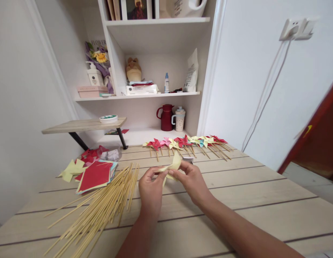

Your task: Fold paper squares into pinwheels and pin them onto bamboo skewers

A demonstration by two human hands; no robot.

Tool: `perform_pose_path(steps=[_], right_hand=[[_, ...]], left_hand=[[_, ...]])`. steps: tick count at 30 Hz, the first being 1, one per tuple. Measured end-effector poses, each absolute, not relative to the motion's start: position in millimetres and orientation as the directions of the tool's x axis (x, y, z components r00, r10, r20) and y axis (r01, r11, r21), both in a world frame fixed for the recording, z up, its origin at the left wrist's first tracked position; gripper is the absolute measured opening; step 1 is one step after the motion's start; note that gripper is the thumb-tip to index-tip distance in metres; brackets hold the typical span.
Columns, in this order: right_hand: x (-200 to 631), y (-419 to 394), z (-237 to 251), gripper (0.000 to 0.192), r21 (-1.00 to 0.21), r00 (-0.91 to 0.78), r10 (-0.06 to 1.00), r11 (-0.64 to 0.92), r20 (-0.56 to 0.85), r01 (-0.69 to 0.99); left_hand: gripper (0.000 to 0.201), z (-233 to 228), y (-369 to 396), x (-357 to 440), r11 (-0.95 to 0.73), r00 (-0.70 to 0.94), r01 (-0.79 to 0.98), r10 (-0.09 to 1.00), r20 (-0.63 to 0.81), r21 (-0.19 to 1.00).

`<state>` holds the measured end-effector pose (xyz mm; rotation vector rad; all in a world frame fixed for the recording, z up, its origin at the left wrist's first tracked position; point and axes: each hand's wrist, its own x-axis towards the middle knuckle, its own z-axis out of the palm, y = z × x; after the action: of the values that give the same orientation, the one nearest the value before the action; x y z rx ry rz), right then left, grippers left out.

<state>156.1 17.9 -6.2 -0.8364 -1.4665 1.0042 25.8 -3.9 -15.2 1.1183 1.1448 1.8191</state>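
A pale yellow paper piece [172, 167], folded into pointed flaps, sits in the air just above the table, between the two hands. One flap stands up above the fingertips and a narrow tail hangs down below them. The left hand [150, 187] pinches its left edge between thumb and forefinger, the other fingers curled in toward the palm. The right hand [192, 179] grips its right side, thumb and fingers closed on the paper near the centre, so the two sets of fingertips nearly meet.

Just left of the left hand lies a loose spread of thin bamboo sticks [102, 206], fanning toward the near edge. Beyond them is a stack of square paper sheets [95, 175], red on top, with yellow sheets [72, 169] and crumpled red scraps beside it. Behind the hands, near the far edge, a row of finished pinwheels [185, 142] in red, pink, yellow and blue lies with sticks pointing toward the person.

The table [249, 193] is of light wood planks. Behind it stands a white shelf unit [155, 95] holding a dark red jug [165, 117], a speckled mug [179, 119], bottles and a small plush toy. A white wall [249, 89] on the right carries a socket with cables hanging down.
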Motion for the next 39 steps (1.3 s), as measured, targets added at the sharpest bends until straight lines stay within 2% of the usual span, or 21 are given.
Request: perform_pose_path(steps=[6,16,20,26,32,39], right_hand=[[156.1,16.1,-5.1,0.019,-0.922,-0.132,0.912,0.386,0.388,-0.04],[151.6,20.9,-9.2,0.022,-0.933,-0.148,0.93,0.309,0.337,-0.182],[152.1,20.5,-9.9,0.024,-0.934,-0.135,0.929,0.325,0.345,-0.149],[152.3,18.3,-9.0,0.024,-0.929,-0.116,0.922,0.361,0.369,-0.083],[151.9,17.9,-8.9,0.02,-0.926,-0.103,0.92,0.37,0.377,-0.079],[149.9,13.4,-5.6,0.021,-0.909,-0.08,0.906,0.418,0.416,-0.001]], left_hand=[[0.015,-17.6,-2.5,24.9,-0.361,-0.359,-0.14,0.886,0.293,0.922],[0.018,-15.1,-3.8,23.9,-0.327,-0.277,-0.128,0.918,0.283,0.936],[0.017,-12.4,-4.9,24.3,-0.329,-0.268,-0.077,0.916,0.299,0.941],[0.017,-10.3,-5.9,24.7,-0.347,-0.374,-0.027,0.873,0.313,0.937],[0.024,-11.9,-5.7,22.4,-0.318,-0.31,-0.048,0.906,0.289,0.947],[0.014,-9.3,-9.2,24.1,-0.424,-0.403,0.155,0.798,0.449,0.892]])
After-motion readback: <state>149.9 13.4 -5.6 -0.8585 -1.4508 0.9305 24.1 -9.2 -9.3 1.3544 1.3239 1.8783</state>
